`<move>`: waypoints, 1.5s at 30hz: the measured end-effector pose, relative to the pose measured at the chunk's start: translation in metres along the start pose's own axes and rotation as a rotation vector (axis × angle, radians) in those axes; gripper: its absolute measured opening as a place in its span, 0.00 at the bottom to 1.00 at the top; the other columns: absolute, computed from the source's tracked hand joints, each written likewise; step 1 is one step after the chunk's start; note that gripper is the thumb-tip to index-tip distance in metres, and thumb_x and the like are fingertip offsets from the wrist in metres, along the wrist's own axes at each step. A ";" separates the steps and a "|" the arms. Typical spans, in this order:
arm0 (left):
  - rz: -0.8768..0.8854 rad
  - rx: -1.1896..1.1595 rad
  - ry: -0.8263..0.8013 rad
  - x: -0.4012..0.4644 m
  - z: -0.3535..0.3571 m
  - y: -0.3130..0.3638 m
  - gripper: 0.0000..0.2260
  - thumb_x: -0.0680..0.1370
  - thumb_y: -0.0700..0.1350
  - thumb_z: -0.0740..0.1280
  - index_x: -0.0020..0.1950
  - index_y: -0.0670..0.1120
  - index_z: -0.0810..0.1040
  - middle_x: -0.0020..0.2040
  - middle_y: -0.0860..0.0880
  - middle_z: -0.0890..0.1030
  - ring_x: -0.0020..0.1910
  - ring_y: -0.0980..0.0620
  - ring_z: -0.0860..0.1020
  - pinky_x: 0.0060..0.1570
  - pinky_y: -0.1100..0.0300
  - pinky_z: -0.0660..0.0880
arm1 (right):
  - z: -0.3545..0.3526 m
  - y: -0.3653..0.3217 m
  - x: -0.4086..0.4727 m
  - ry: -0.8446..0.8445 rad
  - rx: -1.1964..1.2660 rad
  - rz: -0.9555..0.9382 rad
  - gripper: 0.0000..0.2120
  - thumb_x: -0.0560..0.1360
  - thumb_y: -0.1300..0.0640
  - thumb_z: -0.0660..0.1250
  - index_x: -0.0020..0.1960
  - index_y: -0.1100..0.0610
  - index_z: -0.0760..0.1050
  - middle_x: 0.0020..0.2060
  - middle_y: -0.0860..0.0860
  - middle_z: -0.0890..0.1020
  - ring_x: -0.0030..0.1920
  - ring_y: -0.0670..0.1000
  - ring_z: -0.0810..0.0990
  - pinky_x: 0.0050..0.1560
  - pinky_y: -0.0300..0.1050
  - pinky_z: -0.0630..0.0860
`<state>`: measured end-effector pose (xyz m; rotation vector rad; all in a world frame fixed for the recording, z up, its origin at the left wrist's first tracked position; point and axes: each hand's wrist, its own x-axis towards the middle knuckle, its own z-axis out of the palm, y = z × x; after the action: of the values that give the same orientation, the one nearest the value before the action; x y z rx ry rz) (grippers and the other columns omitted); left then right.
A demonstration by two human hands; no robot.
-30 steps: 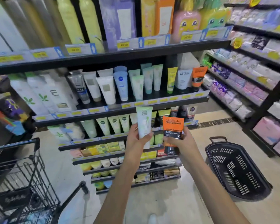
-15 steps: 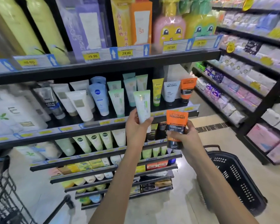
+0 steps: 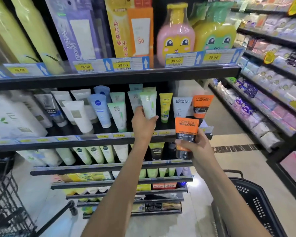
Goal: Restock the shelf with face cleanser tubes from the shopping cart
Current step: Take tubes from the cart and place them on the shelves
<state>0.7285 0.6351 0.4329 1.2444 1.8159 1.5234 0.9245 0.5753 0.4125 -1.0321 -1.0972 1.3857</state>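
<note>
From the head view, I saw my left hand (image 3: 143, 124) wrapped around a pale green plastic cleanser tube (image 3: 149, 106), its grip level with the black metal shelf (image 3: 109, 142). My right hand (image 3: 197, 146), lower right of that grip, clasped an orange-and-black tube (image 3: 186, 132).

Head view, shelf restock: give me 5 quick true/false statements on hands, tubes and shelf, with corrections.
1. The left hand grips a pale green tube. True.
2. The right hand holds a blue Nivea tube. False: it holds an orange L'Oreal Men Expert tube; the Nivea tube stands on the shelf.
3. An orange tube of the same brand already stands on the shelf. True.
4. The pale green tube lies flat on the shelf. False: it is upright in the left hand.
5. The black basket sits on the top shelf. False: it is on the floor at lower right.
</note>
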 end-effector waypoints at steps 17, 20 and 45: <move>-0.074 0.309 -0.047 0.033 0.026 0.001 0.20 0.76 0.41 0.75 0.62 0.42 0.69 0.52 0.45 0.80 0.51 0.44 0.81 0.43 0.58 0.73 | -0.007 0.002 0.014 -0.047 0.019 0.068 0.25 0.70 0.68 0.78 0.62 0.54 0.75 0.53 0.55 0.85 0.49 0.56 0.83 0.39 0.42 0.74; -0.059 0.323 -0.040 0.034 0.029 -0.002 0.22 0.76 0.42 0.76 0.64 0.42 0.69 0.53 0.43 0.82 0.51 0.43 0.82 0.41 0.57 0.72 | -0.007 0.005 0.015 -0.036 0.008 0.066 0.24 0.70 0.66 0.78 0.62 0.52 0.76 0.53 0.55 0.85 0.50 0.59 0.82 0.40 0.48 0.73; 0.467 0.856 -0.237 -0.013 0.010 -0.048 0.24 0.82 0.65 0.58 0.55 0.47 0.80 0.48 0.48 0.84 0.48 0.44 0.80 0.53 0.48 0.73 | -0.038 -0.051 0.049 0.192 -0.267 -0.190 0.25 0.70 0.64 0.80 0.59 0.48 0.72 0.50 0.48 0.84 0.45 0.43 0.84 0.43 0.40 0.81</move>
<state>0.7264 0.6307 0.3820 2.2515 2.1767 0.6893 0.9679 0.6289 0.4534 -1.1916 -1.2234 0.9851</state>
